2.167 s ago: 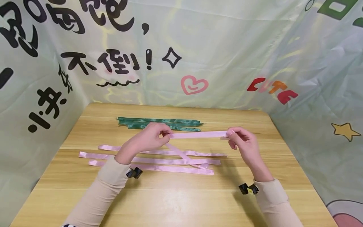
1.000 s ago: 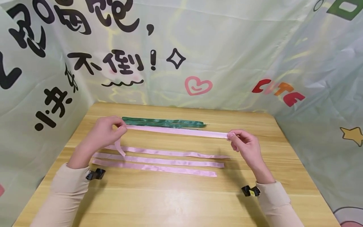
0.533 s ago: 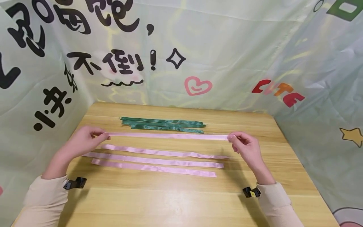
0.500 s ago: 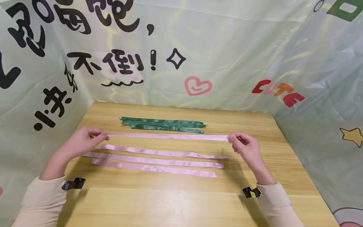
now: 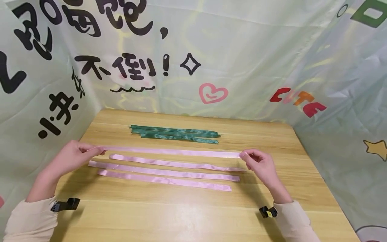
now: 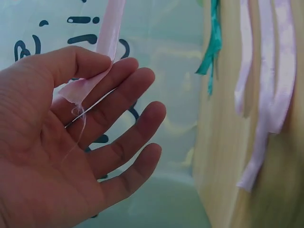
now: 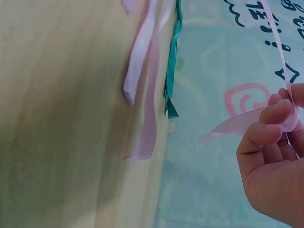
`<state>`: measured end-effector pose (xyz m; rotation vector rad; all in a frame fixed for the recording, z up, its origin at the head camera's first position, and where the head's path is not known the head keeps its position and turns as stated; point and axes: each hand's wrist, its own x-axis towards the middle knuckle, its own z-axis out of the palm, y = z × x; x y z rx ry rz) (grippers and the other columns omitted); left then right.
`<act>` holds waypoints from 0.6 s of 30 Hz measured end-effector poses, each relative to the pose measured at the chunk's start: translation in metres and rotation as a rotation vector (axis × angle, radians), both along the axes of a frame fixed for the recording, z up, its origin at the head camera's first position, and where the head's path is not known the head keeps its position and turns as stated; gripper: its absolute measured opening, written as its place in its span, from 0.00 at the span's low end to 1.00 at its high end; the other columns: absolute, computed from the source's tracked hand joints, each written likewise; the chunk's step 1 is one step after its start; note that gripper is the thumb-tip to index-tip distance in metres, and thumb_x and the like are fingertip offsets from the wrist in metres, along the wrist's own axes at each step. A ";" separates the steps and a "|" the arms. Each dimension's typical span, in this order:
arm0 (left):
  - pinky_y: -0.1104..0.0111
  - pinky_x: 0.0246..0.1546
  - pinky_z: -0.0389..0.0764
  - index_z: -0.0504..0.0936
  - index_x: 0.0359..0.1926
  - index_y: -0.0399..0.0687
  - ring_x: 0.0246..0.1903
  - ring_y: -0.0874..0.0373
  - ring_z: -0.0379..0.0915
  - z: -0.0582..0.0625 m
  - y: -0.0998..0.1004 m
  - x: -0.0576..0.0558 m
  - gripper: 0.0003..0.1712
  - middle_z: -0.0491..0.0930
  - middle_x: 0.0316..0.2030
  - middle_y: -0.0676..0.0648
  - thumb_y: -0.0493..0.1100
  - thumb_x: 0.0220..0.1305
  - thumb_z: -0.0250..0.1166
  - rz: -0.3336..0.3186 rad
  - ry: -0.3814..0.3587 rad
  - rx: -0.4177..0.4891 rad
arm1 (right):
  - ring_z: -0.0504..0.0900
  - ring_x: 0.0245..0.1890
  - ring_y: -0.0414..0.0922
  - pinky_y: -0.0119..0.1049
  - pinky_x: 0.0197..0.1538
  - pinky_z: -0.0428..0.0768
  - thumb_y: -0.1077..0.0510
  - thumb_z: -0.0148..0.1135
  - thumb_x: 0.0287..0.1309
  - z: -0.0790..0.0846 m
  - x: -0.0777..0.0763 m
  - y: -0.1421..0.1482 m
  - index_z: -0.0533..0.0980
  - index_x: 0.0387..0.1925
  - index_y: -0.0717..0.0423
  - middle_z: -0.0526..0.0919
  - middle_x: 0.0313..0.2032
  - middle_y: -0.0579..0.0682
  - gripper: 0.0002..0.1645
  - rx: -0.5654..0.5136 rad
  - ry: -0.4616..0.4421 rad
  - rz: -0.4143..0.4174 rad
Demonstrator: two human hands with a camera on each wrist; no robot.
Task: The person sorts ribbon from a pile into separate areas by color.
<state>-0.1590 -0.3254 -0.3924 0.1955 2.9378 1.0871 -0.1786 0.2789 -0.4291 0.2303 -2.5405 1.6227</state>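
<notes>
A pink satin ribbon (image 5: 172,152) is stretched nearly straight between both hands, raised over the table. My left hand (image 5: 74,156) pinches its left end between thumb and index finger; in the left wrist view a frayed tip (image 6: 76,91) with loose threads pokes out below the thumb, the other fingers spread. The right hand (image 5: 260,166) pinches the other end, and a short tail (image 7: 230,127) hangs past its fingers in the right wrist view. Three more pink ribbons lie side by side below: the far one (image 5: 175,163), the middle one (image 5: 163,173) and the near one (image 5: 166,181).
Several dark green ribbons (image 5: 175,132) lie bunched together toward the back of the wooden table (image 5: 187,215). Printed cloth (image 5: 242,60) walls off the back and both sides of the table. A small black camera (image 5: 66,204) sits at the left cuff, another (image 5: 268,212) at the right.
My left hand has slid leftward along the ribbon from near its middle to its end, drawing out the dangling part. Most recently both hands have come lower and nearer, toward the laid ribbons.
</notes>
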 end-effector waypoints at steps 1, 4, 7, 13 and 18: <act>0.73 0.26 0.68 0.93 0.45 0.43 0.28 0.78 0.68 -0.002 -0.001 0.001 0.17 0.90 0.29 0.48 0.49 0.76 0.63 0.009 -0.003 0.003 | 0.73 0.21 0.38 0.35 0.26 0.76 0.57 0.68 0.70 -0.001 0.001 0.000 0.85 0.40 0.62 0.77 0.21 0.42 0.10 0.012 -0.002 0.013; 0.75 0.33 0.70 0.94 0.45 0.45 0.37 0.80 0.71 -0.006 -0.004 0.006 0.18 0.92 0.43 0.47 0.52 0.75 0.65 0.046 -0.020 0.010 | 0.72 0.21 0.38 0.34 0.26 0.75 0.57 0.68 0.71 -0.003 0.005 0.001 0.86 0.41 0.59 0.76 0.21 0.44 0.09 0.057 -0.004 0.060; 0.73 0.32 0.71 0.94 0.44 0.45 0.36 0.79 0.71 -0.012 -0.005 0.014 0.17 0.92 0.42 0.46 0.52 0.72 0.68 0.077 -0.026 0.016 | 0.71 0.22 0.36 0.32 0.25 0.73 0.57 0.67 0.71 -0.006 0.009 0.001 0.86 0.40 0.57 0.78 0.23 0.48 0.07 0.097 -0.016 0.111; 0.74 0.30 0.73 0.93 0.44 0.39 0.31 0.80 0.70 -0.026 -0.007 0.024 0.15 0.91 0.34 0.41 0.47 0.68 0.72 0.071 -0.007 -0.011 | 0.68 0.23 0.33 0.30 0.26 0.69 0.56 0.70 0.68 -0.013 0.017 0.000 0.86 0.37 0.52 0.79 0.25 0.45 0.04 0.204 -0.062 0.188; 0.69 0.19 0.66 0.92 0.43 0.38 0.18 0.68 0.62 -0.035 -0.007 0.032 0.12 0.72 0.16 0.55 0.43 0.66 0.73 0.046 -0.012 -0.036 | 0.64 0.20 0.31 0.29 0.24 0.65 0.58 0.72 0.65 -0.020 0.023 0.001 0.86 0.34 0.46 0.70 0.19 0.39 0.03 0.280 -0.048 0.258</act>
